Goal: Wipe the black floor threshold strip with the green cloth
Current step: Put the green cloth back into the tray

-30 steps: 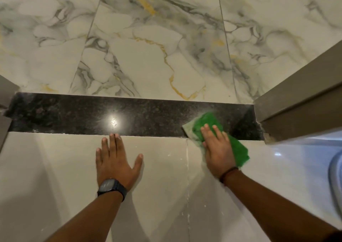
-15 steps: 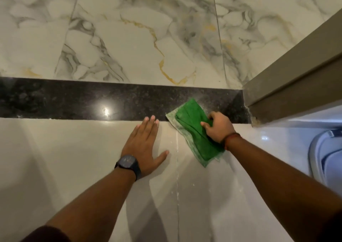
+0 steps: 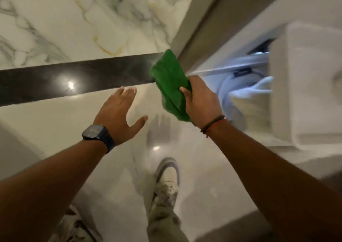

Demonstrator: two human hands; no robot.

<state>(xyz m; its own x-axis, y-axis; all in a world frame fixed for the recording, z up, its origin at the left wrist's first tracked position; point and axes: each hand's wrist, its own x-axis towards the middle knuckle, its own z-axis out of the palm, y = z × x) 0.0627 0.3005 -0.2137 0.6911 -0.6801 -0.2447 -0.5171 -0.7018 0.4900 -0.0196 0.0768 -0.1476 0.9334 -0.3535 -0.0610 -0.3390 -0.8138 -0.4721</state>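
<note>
The black threshold strip (image 3: 79, 79) runs across the floor from the left edge to the door frame, with a bright light glare on it. My right hand (image 3: 201, 101) is raised off the floor and grips the bunched green cloth (image 3: 171, 82), which hangs in the air over the strip's right end. My left hand (image 3: 118, 114), with a dark watch on the wrist, hovers above the pale tile just in front of the strip, fingers spread and holding nothing. The picture is blurred by motion.
White marble tile with grey and gold veins (image 3: 77, 25) lies beyond the strip. A grey-brown door frame (image 3: 199, 29) rises at the right. A white fixture (image 3: 305, 86) stands at the far right. My shoe (image 3: 166, 184) rests on the pale floor below.
Both hands have lifted off the floor. The right hand has picked the green cloth up from the strip's right end. The view has risen and swung right, bringing my shoes into view.
</note>
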